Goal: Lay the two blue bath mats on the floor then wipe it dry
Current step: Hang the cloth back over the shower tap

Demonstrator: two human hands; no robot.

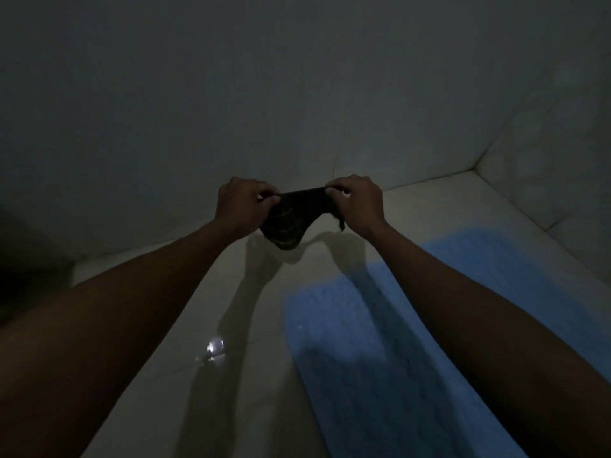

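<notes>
A small dark cloth [291,219] hangs in the air between my two hands, above the pale tiled floor [231,391]. My left hand [243,201] pinches its left top corner and my right hand [355,201] pinches its right top corner; the cloth sags in the middle. A blue bath mat [380,342] lies flat on the floor to the right, under my right forearm, and reaches toward the far right corner. Whether this blue area is one mat or two laid end to end I cannot tell in the dim light.
The room is dark. A grey wall [297,94] stands straight ahead and a second wall [562,143] closes the right side, meeting at a corner. A wet shiny patch [215,347] glints on the floor left of the mat. A dark shape sits at far left [20,276].
</notes>
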